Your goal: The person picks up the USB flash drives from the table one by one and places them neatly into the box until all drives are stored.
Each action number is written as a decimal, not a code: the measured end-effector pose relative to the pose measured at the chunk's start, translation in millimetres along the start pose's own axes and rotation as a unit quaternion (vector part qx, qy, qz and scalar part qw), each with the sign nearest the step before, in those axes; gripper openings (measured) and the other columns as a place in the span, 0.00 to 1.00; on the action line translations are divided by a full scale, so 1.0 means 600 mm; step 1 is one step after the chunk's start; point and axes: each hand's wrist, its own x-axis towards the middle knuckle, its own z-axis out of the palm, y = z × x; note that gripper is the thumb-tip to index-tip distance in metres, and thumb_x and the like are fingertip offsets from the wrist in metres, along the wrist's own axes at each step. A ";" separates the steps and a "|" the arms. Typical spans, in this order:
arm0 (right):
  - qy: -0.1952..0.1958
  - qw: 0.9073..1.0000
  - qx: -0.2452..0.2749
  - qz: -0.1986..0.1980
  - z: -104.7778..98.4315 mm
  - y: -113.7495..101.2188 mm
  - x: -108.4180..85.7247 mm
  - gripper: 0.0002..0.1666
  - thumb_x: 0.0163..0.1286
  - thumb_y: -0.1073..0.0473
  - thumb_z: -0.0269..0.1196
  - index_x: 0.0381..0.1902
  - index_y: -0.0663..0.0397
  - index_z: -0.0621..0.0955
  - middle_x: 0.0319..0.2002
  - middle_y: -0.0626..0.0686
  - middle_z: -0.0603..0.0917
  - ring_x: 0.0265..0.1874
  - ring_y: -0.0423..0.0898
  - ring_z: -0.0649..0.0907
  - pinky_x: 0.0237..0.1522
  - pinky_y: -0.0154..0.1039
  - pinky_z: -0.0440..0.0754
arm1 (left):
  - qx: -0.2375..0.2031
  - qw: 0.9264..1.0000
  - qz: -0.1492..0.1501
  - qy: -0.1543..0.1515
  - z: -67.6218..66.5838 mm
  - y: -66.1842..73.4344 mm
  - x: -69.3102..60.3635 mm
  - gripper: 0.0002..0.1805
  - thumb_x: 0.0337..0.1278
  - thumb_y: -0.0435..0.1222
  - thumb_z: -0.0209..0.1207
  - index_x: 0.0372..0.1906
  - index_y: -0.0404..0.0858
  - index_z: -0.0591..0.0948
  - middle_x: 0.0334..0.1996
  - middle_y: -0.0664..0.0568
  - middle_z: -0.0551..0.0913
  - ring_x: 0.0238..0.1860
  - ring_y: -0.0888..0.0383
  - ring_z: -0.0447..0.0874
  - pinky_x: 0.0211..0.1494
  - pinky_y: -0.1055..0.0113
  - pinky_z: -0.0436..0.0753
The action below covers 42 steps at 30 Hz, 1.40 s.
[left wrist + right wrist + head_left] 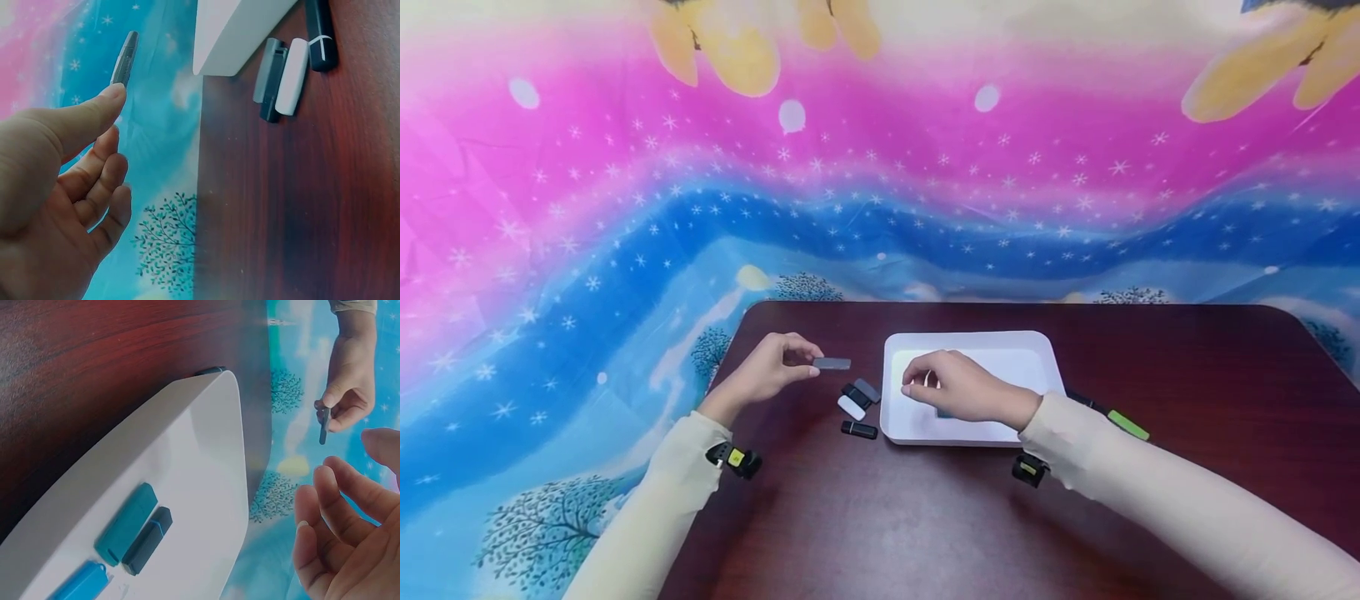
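My left hand (771, 367) pinches one end of a small flat grey stick (832, 364) between thumb and fingers, above the table left of the white tray (970, 434); the left wrist view shows the stick (126, 59) upright past the thumb tip. Over the tray hovers my right hand (967, 388), fingers bent and apart from the thumb, holding nothing. Inside the tray, in the right wrist view, lie a teal stick (127, 524), a dark stick (147, 540) beside it and a blue one (81, 584).
Between left hand and tray, on the table, are a white stick (852, 407), a black stick (857, 395), a grey one (868, 391) and another black one (859, 430). A green item (1127, 424) lies right of the tray, partly behind the right sleeve. A patterned cloth hangs behind.
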 end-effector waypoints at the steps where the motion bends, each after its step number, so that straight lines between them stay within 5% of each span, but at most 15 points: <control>1: 0.001 1.000 -0.002 0.000 -0.002 0.000 -0.001 0.08 0.73 0.56 0.62 0.42 0.49 0.87 0.33 0.43 0.85 0.33 0.39 0.79 0.38 0.35 0.78 | 0.000 1.000 0.001 0.001 -0.001 0.002 0.001 0.09 0.59 0.31 0.68 0.45 0.37 0.88 0.41 0.47 0.86 0.39 0.56 0.79 0.43 0.61 0.81; 21: 0.014 1.000 -0.008 0.012 -0.029 0.028 -0.018 0.10 0.74 0.57 0.60 0.44 0.52 0.87 0.35 0.49 0.88 0.34 0.40 0.80 0.38 0.37 0.78 | 0.003 0.999 0.031 -0.006 0.008 0.050 0.034 0.11 0.60 0.31 0.68 0.47 0.36 0.87 0.47 0.41 0.86 0.48 0.49 0.84 0.57 0.46 0.81; 42: 0.022 0.998 -0.024 0.050 -0.052 0.064 -0.041 0.11 0.75 0.56 0.61 0.46 0.53 0.86 0.36 0.48 0.87 0.36 0.42 0.80 0.39 0.39 0.78 | -0.022 1.000 0.012 0.002 0.063 0.075 0.072 0.10 0.59 0.32 0.69 0.46 0.37 0.88 0.45 0.47 0.85 0.46 0.52 0.85 0.57 0.50 0.83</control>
